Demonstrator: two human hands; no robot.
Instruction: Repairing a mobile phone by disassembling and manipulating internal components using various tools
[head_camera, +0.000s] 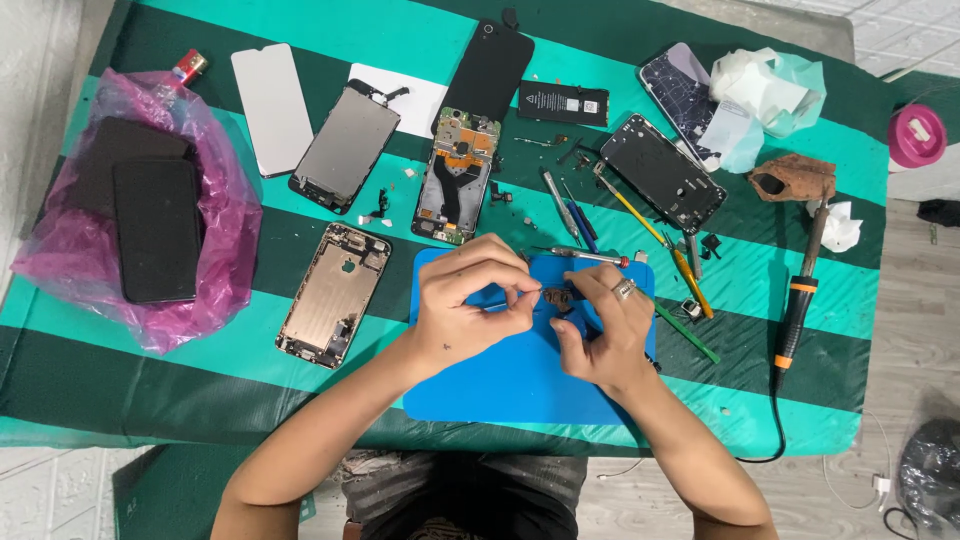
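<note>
Two hands pinching a small dark phone part over a blue mat

Left hand (470, 300) and ringed right hand (600, 325) both grasp the small dark metal component (556, 297) by fingertips above the smooth blue rectangular mat (510, 385); a gold phone shell (333, 293) lies left, a soldering iron (800, 290) far right

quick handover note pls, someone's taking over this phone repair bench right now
Left hand: fingers pinched on a small dark part over the blue mat.
Right hand: fingers on the same part from the other side.
Opened phone, gold back shell, tweezers and screwdrivers lie beyond the mat; soldering iron at right.
Done: phones stripped. Left: the part is not yet set down or fitted.
</note>
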